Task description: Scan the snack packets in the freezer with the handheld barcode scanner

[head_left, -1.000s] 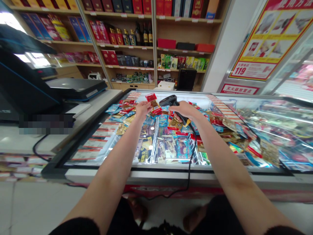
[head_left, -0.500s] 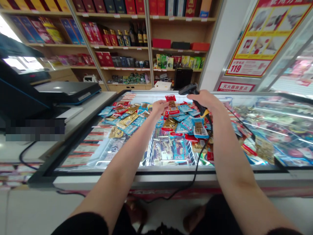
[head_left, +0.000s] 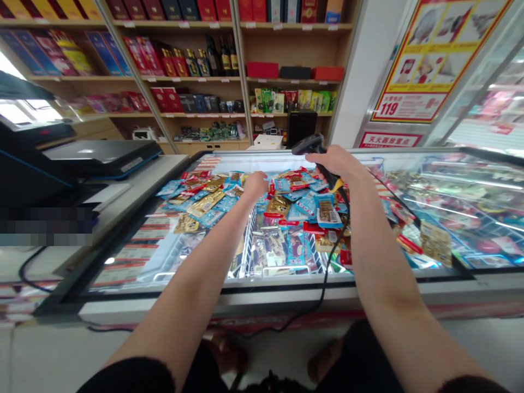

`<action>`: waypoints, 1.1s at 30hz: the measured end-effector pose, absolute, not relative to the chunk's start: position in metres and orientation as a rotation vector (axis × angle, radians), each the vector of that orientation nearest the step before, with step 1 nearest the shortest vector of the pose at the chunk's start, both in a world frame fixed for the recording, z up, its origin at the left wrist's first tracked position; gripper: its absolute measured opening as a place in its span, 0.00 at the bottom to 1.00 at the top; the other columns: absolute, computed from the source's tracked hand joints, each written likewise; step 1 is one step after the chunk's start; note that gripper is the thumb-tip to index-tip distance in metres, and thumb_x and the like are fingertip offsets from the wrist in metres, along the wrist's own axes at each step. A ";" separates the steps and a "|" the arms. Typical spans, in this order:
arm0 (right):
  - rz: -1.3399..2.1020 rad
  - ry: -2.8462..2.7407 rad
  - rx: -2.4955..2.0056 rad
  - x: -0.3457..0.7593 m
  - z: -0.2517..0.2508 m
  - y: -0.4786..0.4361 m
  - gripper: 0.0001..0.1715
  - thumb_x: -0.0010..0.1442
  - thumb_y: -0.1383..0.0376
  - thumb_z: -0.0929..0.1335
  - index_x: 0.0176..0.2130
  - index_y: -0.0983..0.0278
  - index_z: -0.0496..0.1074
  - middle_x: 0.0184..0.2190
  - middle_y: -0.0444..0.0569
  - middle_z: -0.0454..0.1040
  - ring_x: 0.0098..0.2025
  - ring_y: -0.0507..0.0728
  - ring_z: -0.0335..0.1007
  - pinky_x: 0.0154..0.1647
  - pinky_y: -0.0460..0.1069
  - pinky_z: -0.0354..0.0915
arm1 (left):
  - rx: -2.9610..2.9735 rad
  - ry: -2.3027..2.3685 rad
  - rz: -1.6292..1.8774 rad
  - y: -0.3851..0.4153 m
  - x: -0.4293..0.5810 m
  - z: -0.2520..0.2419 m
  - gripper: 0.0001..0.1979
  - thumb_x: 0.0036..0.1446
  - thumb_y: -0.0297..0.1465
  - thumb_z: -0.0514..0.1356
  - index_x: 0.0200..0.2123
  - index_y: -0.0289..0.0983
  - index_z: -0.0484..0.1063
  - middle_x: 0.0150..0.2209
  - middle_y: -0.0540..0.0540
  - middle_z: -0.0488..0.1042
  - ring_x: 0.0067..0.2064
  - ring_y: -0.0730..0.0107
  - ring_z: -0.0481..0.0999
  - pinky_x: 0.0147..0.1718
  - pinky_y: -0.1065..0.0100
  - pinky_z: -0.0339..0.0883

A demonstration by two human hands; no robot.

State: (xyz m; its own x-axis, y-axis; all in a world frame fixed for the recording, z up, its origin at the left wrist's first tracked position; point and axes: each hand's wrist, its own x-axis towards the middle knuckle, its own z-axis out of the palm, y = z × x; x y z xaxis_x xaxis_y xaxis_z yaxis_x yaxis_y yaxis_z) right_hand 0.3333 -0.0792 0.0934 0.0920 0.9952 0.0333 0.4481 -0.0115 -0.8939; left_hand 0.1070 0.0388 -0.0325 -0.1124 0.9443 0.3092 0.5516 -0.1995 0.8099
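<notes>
My right hand (head_left: 336,164) is closed round the yellow-and-black grip of a black barcode scanner (head_left: 308,145), held above the far side of a heap of snack packets (head_left: 295,204). The scanner's black cable (head_left: 326,267) hangs down over the freezer's front edge. My left hand (head_left: 256,184) is lowered onto the packets just left of the scanner, fingers curled down and mostly hidden behind the back of the hand; a red packet edge (head_left: 272,186) shows right beside it. The packets are blue, gold and red and lie on the glass lid of a chest freezer (head_left: 262,297).
A black checkout terminal (head_left: 28,164) and flat scale (head_left: 102,155) stand on the counter at left. Wooden shelves (head_left: 245,82) with boxes and bottles fill the back wall. A red and yellow poster (head_left: 434,60) hangs at right. More packets lie on the freezer's right half (head_left: 434,240).
My left hand has dropped from holding the red packet up before the scanner down onto the pile. Both hands and the scanner shifted right and farther away across the earlier frames.
</notes>
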 end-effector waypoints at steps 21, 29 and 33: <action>1.036 -1.625 -1.455 0.263 0.064 -0.074 0.23 0.66 0.66 0.73 0.22 0.62 0.66 0.14 0.46 0.68 0.14 0.52 0.61 0.14 0.46 0.57 | 1.899 2.095 0.846 0.012 0.026 -0.033 0.15 0.54 0.35 0.69 0.45 0.39 0.78 0.41 0.43 0.82 0.47 0.54 0.81 0.45 0.64 0.70; 1.394 -1.192 -1.204 0.223 0.052 -0.076 0.19 0.72 0.61 0.70 0.30 0.63 0.67 0.17 0.43 0.70 0.15 0.50 0.63 0.15 0.45 0.65 | 1.348 1.806 1.337 0.020 0.011 -0.032 0.07 0.46 0.29 0.66 0.29 0.38 0.71 0.26 0.52 0.73 0.34 0.64 0.78 0.35 0.68 0.69; 1.460 -1.120 -1.172 0.216 0.050 -0.076 0.18 0.73 0.60 0.69 0.31 0.63 0.67 0.18 0.43 0.70 0.16 0.50 0.64 0.15 0.44 0.64 | 1.180 1.680 1.435 0.019 0.011 -0.031 0.07 0.43 0.26 0.65 0.28 0.38 0.70 0.23 0.54 0.70 0.28 0.68 0.74 0.29 0.69 0.66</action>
State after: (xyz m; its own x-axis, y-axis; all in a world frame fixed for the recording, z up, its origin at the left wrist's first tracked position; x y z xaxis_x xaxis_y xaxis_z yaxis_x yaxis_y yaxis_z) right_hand 0.2162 -0.0762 0.0499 -0.1198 0.9821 -0.1451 -0.1145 -0.1588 -0.9806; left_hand 0.0114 0.0186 -0.0311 -0.4035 0.9107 0.0883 0.2297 0.0074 0.9732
